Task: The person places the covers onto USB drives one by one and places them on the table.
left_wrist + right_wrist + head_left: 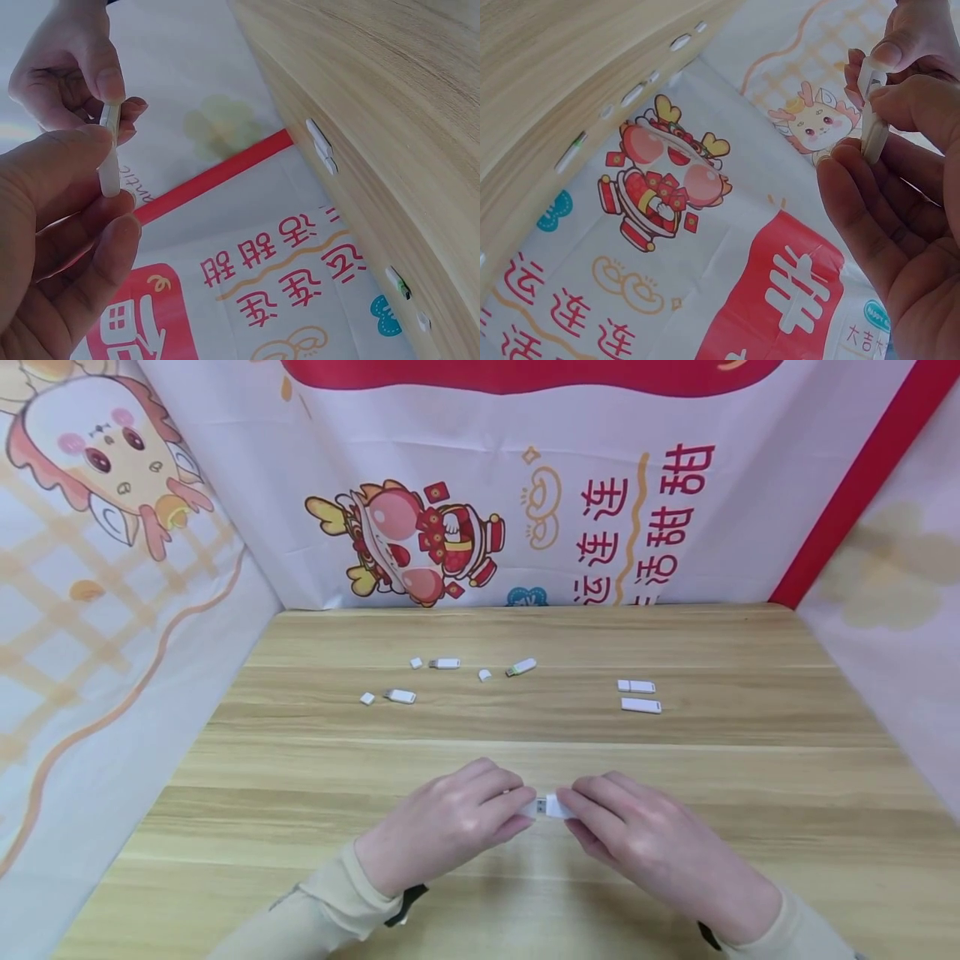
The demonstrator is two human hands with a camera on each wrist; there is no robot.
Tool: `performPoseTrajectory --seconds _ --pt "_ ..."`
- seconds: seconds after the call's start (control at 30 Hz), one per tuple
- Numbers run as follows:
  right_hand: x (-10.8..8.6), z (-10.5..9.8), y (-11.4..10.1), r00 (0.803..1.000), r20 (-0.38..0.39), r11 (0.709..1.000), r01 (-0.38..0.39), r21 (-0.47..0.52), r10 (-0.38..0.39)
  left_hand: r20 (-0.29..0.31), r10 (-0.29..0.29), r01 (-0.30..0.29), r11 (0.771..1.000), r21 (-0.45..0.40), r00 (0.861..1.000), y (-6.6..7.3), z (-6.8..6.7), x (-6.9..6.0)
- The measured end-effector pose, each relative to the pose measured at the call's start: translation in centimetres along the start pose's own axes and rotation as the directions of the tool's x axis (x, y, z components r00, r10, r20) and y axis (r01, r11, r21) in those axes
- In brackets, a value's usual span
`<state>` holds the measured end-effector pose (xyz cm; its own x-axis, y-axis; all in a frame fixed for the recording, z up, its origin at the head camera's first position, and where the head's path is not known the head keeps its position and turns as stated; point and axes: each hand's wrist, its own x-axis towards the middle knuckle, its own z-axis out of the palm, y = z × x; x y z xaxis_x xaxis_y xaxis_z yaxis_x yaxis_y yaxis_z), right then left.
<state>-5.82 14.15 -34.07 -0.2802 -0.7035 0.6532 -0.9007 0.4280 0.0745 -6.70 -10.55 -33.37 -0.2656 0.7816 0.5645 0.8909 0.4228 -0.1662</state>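
Note:
My left hand [457, 814] and right hand [648, 831] meet above the near middle of the table, each pinching one end of a white USB flash drive [555, 806]. A short length of its metal plug [541, 805] shows between two white parts, which stand slightly apart. The fingers hide much of both parts, so which hand holds the cap I cannot tell. In the left wrist view the flash drive [110, 169] stands on edge between thumb and fingertips. The right wrist view shows the flash drive [874, 135] between my right thumb and fingers.
Farther back on the wooden table [300, 760] lie uncapped flash drives [447, 664], [402, 697], [522, 667], with loose caps [416, 663], [367, 699], [484, 675] beside them. Two closed drives [637, 687], [642, 706] lie at the right. A printed cloth [465, 427] hangs behind.

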Motion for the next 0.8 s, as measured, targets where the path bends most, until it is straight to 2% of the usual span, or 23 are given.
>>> performPoseTrajectory --seconds 0.3,0.57,0.8 --pt "0.27 -0.22 -0.17 1.000 0.002 1.000 0.001 -0.012 -0.001 -0.027 0.003 -0.003 1.000 0.001 1.000 0.13 -0.03 0.35" --pt "0.56 -0.32 -0.35 1.000 -0.015 1.000 0.013 -0.022 -0.014 -0.018 0.002 -0.002 1.000 -0.008 1.000 0.29 -0.15 0.58" --pt "0.64 -0.41 -0.49 1.000 0.000 1.000 0.000 -0.020 0.000 -0.021 -0.001 0.001 1.000 -0.018 1.000 0.32 -0.16 0.55"
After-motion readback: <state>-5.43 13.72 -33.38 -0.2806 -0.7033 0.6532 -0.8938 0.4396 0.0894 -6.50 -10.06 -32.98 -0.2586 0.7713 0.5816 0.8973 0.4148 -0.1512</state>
